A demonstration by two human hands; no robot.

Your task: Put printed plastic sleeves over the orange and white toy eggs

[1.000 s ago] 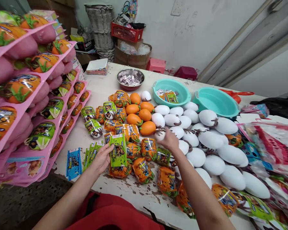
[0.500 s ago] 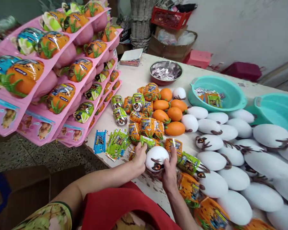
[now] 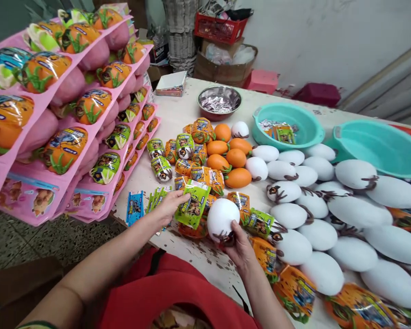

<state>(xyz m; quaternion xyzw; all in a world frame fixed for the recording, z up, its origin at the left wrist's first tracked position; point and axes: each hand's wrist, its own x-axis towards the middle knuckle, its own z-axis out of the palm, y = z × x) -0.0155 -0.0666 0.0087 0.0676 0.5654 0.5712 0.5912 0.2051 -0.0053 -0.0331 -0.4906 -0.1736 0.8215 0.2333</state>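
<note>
My left hand point(image 3: 169, 206) pinches the edge of a green printed wrapper point(image 3: 192, 204) and holds it above the table. In my right hand point(image 3: 239, 246) is a white egg-shaped toy point(image 3: 223, 218), with brown legs on its lower side by my fingers. The wrapper is just left of the toy, apart from it. Beneath my left wrist lies a fan of green wrappers point(image 3: 154, 198), with a blue wrapper point(image 3: 134, 206) beside it. Orange egg toys point(image 3: 238, 177) and several wrapped toys point(image 3: 200, 130) sit beyond my hands.
Pink trays point(image 3: 60, 103) of wrapped toys are stacked at the left. Many white egg toys point(image 3: 318, 234) cover the table's right side. Behind them stand a teal basin point(image 3: 287, 145) with packets, another teal basin point(image 3: 380, 146), and a steel bowl point(image 3: 219, 89) of small sachets.
My left hand has moved left, away from the white toy, and now holds up a green wrapper. The toy has turned in my right hand, its legs now lower. The view has shifted right.
</note>
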